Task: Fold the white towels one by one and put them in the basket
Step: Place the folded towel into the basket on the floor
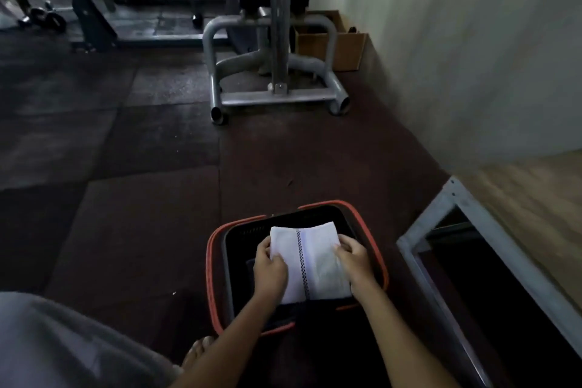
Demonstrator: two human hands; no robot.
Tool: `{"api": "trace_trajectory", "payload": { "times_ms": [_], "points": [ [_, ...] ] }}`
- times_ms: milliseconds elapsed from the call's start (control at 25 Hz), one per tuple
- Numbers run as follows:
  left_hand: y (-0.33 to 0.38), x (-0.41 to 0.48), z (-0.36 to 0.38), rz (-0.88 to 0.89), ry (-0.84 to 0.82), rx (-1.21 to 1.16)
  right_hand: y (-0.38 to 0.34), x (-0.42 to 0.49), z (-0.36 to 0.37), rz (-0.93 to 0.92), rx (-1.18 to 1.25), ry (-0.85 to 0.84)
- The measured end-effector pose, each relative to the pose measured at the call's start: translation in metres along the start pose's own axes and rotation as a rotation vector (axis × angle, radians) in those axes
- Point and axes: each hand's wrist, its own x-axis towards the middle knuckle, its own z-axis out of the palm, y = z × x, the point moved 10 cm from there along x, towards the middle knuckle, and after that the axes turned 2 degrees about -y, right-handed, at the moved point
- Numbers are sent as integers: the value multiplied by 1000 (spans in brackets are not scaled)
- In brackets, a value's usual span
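Looks like a gym: dark rubber floor mats (110, 142), grey steel exercise machine base (277, 98), black rack frame (85, 9), weights (44, 17) on the floor far left.

There is one white towel (315, 261), one basket (209, 268), two hands, namely the left hand (270, 274) and the right hand (354, 261), one bare foot (196, 353), one cardboard box (346, 50) and one grey metal stand (277, 98).

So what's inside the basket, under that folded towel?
Only dark interior shows around the white towel, which the left hand and right hand hold over the basket. Whatever lies beneath it is covered, so other towels can't be confirmed.
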Motion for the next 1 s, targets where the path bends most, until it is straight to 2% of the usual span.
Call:
{"api": "trace_trajectory", "payload": {
  "times_ms": [200,280,400,560,640,680,760,800,880,960,1000],
  "points": [
    [-131,66,-28,-330,161,-87,85,71,87,180,-55,-139],
    [-157,78,-34,-407,249,-85,121,94,114,253,-101,-182],
    [-159,91,-41,-362,367,47,154,121,138,291,-178,-200],
    [-160,105,-44,-279,429,239,172,140,146,289,-257,-222],
    [-160,109,-37,-160,363,418,157,143,141,86,-485,-249],
    [-157,110,-29,-67,292,558,141,140,142,-99,-705,-284],
    [-156,115,-5,46,39,905,117,123,159,-523,-1140,-400],
    [-168,118,1,20,-85,1084,116,117,167,-673,-1301,-462],
    [-194,126,2,-86,-236,1310,130,117,175,-746,-1516,-581],
    [-208,129,-1,-151,-299,1382,156,126,175,-627,-1586,-711],
    [-205,131,1,-97,-267,1394,164,130,174,-573,-1600,-722]
  ]
}}
